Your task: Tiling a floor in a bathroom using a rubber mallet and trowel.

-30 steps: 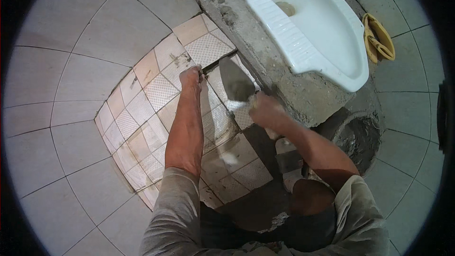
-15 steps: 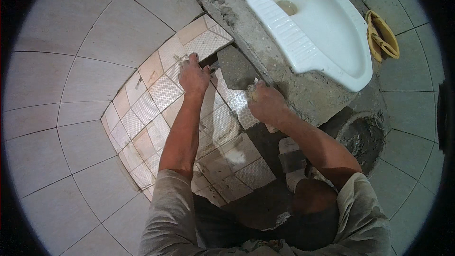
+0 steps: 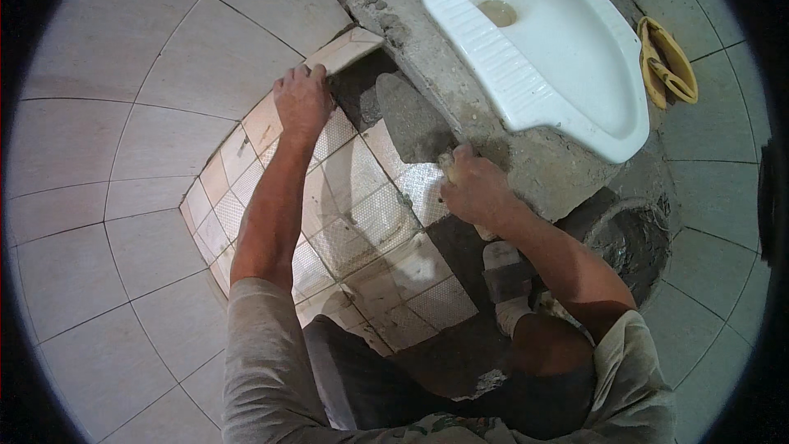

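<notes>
My left hand point(image 3: 302, 103) grips the near edge of a beige floor tile point(image 3: 352, 50), which is tilted up against the wall in the far corner. Dark mortar bed point(image 3: 352, 89) shows in the gap beneath it. In my right hand point(image 3: 479, 189) is a trowel point(image 3: 411, 122), its fingers closed round the handle. The grey, mortar-smeared blade points away over that gap, alongside the concrete step. Laid patterned tiles point(image 3: 366, 189) spread between my arms.
A white squat toilet point(image 3: 567, 74) is set in a rough concrete step point(image 3: 526, 173). Yellow gloves or a similar yellow item point(image 3: 667, 66) lie by the right wall. A round tub of wet mortar point(image 3: 629, 242) stands at right, near my foot point(image 3: 505, 275).
My left hand has moved left and away, tipping the tile up from nearly flat and uncovering the mortar. The trowel has shifted only slightly.
</notes>
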### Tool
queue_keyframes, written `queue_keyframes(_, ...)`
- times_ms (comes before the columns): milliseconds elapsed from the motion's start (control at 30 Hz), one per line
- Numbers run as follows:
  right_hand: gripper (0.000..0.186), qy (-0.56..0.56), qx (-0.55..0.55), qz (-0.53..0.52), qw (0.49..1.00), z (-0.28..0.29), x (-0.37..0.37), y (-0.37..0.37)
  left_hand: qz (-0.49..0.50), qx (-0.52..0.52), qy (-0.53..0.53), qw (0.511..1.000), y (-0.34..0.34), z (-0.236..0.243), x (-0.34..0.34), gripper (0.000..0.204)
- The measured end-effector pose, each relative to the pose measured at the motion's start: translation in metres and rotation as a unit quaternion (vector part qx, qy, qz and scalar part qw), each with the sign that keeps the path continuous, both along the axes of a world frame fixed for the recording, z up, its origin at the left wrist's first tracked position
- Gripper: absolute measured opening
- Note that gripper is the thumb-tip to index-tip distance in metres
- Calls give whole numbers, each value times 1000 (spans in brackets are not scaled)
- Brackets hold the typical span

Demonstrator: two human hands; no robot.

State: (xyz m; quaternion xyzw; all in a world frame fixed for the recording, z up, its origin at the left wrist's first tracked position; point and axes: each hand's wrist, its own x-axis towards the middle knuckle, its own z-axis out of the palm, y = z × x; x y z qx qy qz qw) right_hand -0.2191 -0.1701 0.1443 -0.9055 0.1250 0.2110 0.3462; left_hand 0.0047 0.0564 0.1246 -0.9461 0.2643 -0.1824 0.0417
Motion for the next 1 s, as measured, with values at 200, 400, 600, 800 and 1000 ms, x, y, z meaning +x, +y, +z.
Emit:
queue_keyframes(200, 37, -40, 20, 107, 993, -32, 35, 8, 28, -29, -21, 999, -1, 15, 13, 10)
queue_keyframes(400, 43, -49, 35, 22, 998, -29, 114, 39, 14, -38, -29, 999, 0, 28, 22, 11)
queue_keyframes(600, 48, -82, 47, 20, 995, -6, 141, 46, -3, -53, -47, 997, 9, 58, 30, 10)
queue_keyframes(800, 48, -93, 22, 43, 994, 28, 113, 53, 17, -192, -33, 981, 34, 99, 12, 15)
queue_keyframes(1000, 43, -326, -88, 111, 935, 59, 50, 39, 71, -465, 16, 882, 75, 129, -30, 27)
